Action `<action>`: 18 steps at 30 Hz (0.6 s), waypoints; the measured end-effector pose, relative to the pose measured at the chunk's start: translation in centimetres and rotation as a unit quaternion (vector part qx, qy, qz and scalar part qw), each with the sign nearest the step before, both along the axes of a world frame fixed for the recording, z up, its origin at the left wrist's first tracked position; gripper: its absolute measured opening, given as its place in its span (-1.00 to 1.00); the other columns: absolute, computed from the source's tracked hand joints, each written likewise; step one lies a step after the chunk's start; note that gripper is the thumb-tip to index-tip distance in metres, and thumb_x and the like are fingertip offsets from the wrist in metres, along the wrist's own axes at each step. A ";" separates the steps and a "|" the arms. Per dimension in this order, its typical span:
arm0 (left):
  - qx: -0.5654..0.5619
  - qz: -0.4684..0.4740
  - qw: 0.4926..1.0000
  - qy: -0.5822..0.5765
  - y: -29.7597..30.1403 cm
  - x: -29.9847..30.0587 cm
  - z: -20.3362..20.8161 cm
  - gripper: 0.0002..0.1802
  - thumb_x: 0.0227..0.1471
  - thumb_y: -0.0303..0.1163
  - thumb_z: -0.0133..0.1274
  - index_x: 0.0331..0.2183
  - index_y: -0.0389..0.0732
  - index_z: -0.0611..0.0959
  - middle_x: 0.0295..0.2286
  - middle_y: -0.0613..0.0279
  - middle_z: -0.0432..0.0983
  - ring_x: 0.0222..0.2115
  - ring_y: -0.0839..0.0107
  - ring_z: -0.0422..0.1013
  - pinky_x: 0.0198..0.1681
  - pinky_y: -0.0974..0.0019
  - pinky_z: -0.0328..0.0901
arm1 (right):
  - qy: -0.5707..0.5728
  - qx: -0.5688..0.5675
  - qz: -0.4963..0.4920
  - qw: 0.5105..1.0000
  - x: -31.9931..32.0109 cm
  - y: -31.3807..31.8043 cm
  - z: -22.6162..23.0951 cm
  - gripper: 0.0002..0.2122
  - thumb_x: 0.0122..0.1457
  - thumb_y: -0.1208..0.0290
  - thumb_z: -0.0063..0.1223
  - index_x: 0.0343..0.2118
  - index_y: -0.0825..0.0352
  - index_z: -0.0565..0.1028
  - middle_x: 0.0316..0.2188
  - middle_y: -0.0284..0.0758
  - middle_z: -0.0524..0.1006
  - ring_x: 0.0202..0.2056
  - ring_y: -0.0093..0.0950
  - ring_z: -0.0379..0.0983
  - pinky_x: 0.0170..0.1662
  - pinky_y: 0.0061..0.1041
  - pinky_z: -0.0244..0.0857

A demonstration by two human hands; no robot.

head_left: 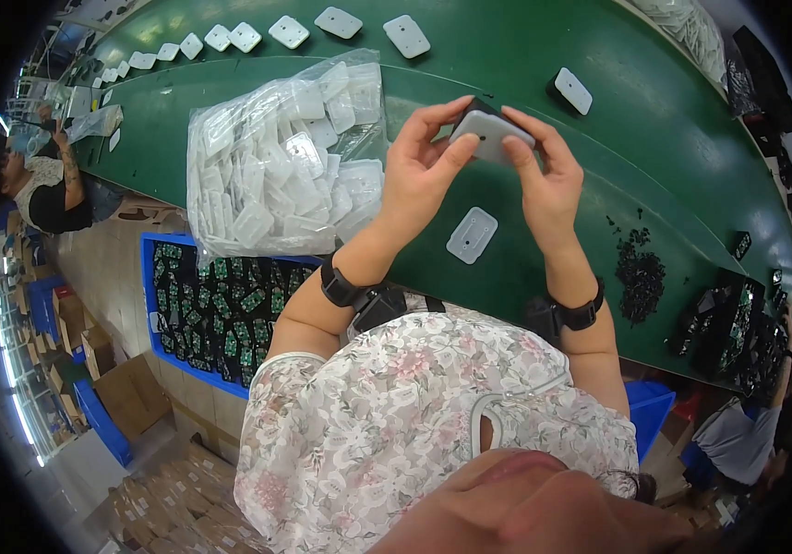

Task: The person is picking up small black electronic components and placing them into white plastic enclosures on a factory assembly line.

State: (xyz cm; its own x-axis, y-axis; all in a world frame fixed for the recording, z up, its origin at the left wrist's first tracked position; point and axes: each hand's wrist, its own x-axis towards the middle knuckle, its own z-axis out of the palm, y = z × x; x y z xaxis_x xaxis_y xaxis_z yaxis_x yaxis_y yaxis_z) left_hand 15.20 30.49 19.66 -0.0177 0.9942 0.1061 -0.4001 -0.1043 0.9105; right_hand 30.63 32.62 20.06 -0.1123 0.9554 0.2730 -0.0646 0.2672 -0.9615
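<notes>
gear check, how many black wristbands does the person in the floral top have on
2: a left wristband and a right wristband, one on each wrist; none looks hidden.

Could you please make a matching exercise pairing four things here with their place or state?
1. white-topped black case
2. clear plastic bag
3. blue crate
4. pile of small black pieces

A. to the right of the right hand
B. holds green circuit boards
C. gripped by the left hand and right hand
D. filled with whitish covers

Pairs: 1-C, 2-D, 3-B, 4-A
</notes>
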 end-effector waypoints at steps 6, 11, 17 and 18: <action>0.035 0.108 0.963 0.245 0.6 -2.4 -0.3 -0.47 0.02 -0.40 0.12 0.04 -0.19 0.36 -0.08 0.10 0.38 -0.18 0.27 0.44 -0.19 0.34 0.38 | -0.107 0.016 -0.002 0.994 0.0 7.1 -0.1 -0.74 0.16 0.40 0.07 -0.11 0.38 0.50 -0.28 -0.40 0.52 -0.26 -0.65 0.39 -0.14 -0.67 0.26; 0.071 0.186 0.727 0.657 -1.0 -8.6 -1.0 -0.65 -0.08 -0.51 0.11 -0.16 -0.22 0.53 -0.29 0.12 0.50 -0.21 0.16 0.38 -0.19 0.23 0.34 | -0.129 -0.081 -0.001 0.988 -0.4 14.3 -2.3 -0.74 0.09 0.28 0.14 -0.24 0.36 0.57 -0.47 -0.41 0.50 -0.44 -0.62 0.35 -0.38 -0.63 0.25; 0.175 0.145 0.611 0.758 0.7 -11.8 -0.3 -0.61 -0.21 -0.59 0.03 -0.21 -0.19 0.56 -0.25 0.16 0.49 -0.15 0.20 0.34 -0.11 0.24 0.29 | -0.290 -0.146 0.058 0.944 -0.1 18.4 -2.4 -0.65 0.09 0.17 0.15 -0.16 0.33 0.55 -0.34 -0.37 0.53 -0.33 -0.58 0.39 -0.32 -0.59 0.31; 0.176 0.144 0.612 0.757 1.5 -12.0 -0.3 -0.61 -0.21 -0.59 0.03 -0.21 -0.19 0.56 -0.25 0.16 0.49 -0.15 0.20 0.34 -0.11 0.24 0.29 | -0.301 -0.125 0.066 0.943 0.1 18.9 -2.7 -0.63 0.08 0.16 0.15 -0.16 0.34 0.54 -0.35 -0.36 0.54 -0.34 -0.57 0.41 -0.33 -0.57 0.32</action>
